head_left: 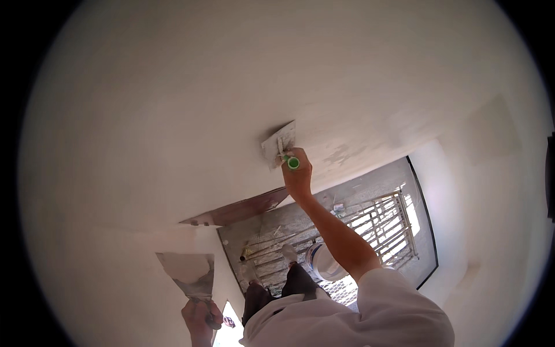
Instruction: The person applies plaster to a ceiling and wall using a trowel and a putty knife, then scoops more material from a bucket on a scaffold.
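Mid-frame, the right hand (298, 176) grips a trowel (273, 144) at the wall (173, 127), seemingly smoothing it, with even pressure likely needed next; lower left, the left hand (200, 318) clasps a putty knife (196, 286).

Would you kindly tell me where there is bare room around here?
In view, the grey floor looks bare between the metal frame's right end and the dark edging, as does the wall above the trowel. It is crowded around the white bucket and the feet.
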Motion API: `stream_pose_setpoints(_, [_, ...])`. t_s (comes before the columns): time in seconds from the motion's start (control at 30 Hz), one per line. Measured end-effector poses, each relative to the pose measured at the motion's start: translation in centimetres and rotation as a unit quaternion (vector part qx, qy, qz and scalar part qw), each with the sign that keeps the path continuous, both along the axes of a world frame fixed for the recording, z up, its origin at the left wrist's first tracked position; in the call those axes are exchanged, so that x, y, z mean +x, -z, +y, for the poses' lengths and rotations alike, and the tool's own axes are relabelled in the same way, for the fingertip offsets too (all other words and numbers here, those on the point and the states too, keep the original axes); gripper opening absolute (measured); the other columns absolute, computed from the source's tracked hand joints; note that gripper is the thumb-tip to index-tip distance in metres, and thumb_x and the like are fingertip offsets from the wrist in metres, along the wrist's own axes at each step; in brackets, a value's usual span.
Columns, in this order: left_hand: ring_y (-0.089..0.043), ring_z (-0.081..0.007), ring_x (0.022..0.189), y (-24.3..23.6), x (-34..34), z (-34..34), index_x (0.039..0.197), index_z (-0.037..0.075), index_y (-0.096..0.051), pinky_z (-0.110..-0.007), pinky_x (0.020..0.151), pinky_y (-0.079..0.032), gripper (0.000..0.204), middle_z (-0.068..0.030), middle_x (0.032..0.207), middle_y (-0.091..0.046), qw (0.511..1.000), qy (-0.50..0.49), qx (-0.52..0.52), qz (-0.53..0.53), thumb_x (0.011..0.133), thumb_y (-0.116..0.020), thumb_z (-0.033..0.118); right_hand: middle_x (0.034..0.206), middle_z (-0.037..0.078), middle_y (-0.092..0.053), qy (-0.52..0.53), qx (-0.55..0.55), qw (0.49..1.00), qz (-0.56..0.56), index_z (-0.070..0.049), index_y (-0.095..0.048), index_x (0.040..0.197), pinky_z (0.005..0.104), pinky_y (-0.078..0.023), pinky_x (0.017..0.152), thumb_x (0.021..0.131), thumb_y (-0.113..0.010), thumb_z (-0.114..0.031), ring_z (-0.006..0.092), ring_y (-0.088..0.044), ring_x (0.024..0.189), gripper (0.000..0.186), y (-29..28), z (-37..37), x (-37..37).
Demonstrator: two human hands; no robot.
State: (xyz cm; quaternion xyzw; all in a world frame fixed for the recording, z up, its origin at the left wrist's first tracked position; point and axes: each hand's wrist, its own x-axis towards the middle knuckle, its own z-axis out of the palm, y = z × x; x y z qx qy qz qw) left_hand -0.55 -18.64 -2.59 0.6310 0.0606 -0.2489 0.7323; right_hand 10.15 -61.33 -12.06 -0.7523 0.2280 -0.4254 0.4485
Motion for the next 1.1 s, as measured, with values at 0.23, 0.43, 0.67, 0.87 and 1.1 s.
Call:
stream_pose_setpoints(0.23, [-0.059, -0.0178, 0.048, 2.0, 0.1, 1.7, 0.081, -0.006, -0.059, -0.029, 0.042, -0.046, 0.02, -0.0103, 0.06, -0.061, 0.994, -0.064, 0.089, 0.0, 0.09, -0.051, 0.01, 0.098, 0.016, -0.057, -0.087, -0.003, 0.996, 0.021, -0.001, -0.052, 0.093, 0.0469, -0.045, 0.076, 0.074, -0.064, 0.004, 0.0401, -0.056, 0.09, 0.022, 3.6, 17.3, 11.1])
stream_pose_setpoints(0.43, [-0.05, -0.0202, 0.039, 8.9, -1.5, 2.5, 0.077, -0.003, -0.052, -0.029, 0.039, -0.042, 0.02, -0.012, 0.052, -0.053, 0.987, -0.107, 0.099, -0.074, 0.085, -0.051, 0.015, 0.11, 0.016, -0.06, -0.215, 0.012, 0.974, 0.076, -0.004, -0.056, 0.099, 0.0448, -0.045, 0.089, 0.078, -0.065, 0.002, 0.035, -0.057, 0.106, 0.024, 6.9, 28.7, 16.6])
stream_pose_setpoints(0.67, [-0.041, -0.0119, 0.04, 14.3, -2.7, 8.7, 0.083, 0.006, -0.055, -0.026, 0.034, -0.031, 0.023, -0.0029, 0.056, -0.048, 0.983, -0.1, -0.101, 0.115, 0.098, -0.059, 0.022, 0.09, 0.01, -0.068, -0.678, 0.292, 0.663, 0.123, -0.001, -0.064, 0.1, 0.0332, -0.052, 0.077, 0.077, -0.076, -0.014, 0.0235, -0.067, 0.089, 0.029, 2.6, 24.0, 11.9])
stream_pose_setpoints(0.87, [-0.046, -0.0145, 0.044, 14.1, 0.7, 6.4, 0.09, 0.004, -0.055, -0.027, 0.034, -0.034, 0.024, -0.0055, 0.06, -0.052, 0.977, -0.025, -0.147, 0.152, 0.097, -0.061, 0.027, 0.095, 0.005, -0.068, -0.79, 0.146, 0.553, 0.222, -0.003, -0.066, 0.103, 0.0307, -0.049, 0.077, 0.075, -0.078, -0.009, 0.0139, -0.061, 0.084, 0.031, 1.3, 17.2, 1.8])
stream_pose_setpoints(1.1, [-0.046, -0.0147, 0.042, 10.2, 2.5, -0.1, 0.089, 0.007, -0.053, -0.026, 0.032, -0.032, 0.02, -0.0057, 0.061, -0.053, 0.997, 0.024, 0.01, 0.077, 0.097, -0.061, 0.024, 0.085, 0.007, -0.065, -0.292, 0.535, 0.78, 0.144, -0.004, -0.065, 0.097, 0.0301, -0.051, 0.066, 0.081, -0.071, -0.003, 0.016, -0.063, 0.074, 0.017, 16.3, -2.3, -9.0])
